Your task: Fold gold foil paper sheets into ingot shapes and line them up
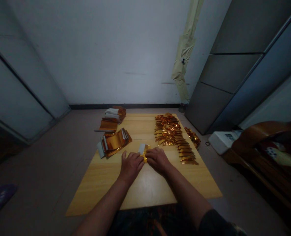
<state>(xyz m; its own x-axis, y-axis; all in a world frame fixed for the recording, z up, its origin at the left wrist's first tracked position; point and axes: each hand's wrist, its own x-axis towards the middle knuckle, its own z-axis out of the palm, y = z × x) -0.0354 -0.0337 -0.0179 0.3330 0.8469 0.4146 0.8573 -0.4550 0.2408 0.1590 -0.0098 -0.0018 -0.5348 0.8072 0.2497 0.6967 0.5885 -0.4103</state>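
Between my two hands, at the middle of the wooden table, lies a small sheet of gold foil paper [145, 158] with a pale grey part at its far end. My left hand [132, 164] grips its left side, thumb raised apart from the other fingers. On the right side, my right hand [158, 159] has its fingers bent and pressed onto the foil. A loose stack of gold foil sheets [114, 141] with grey edges sits left of my hands. Rows of folded gold foil pieces [168, 129] stand close together to the right.
The table [145, 193] is low, with its front edge by my lap. More foil sheets [112, 118] lie past its far left corner, and a foil heap [192, 137] by its right edge. A grey refrigerator [224, 72], a white box [221, 141] and wooden furniture [255, 150] stand right.
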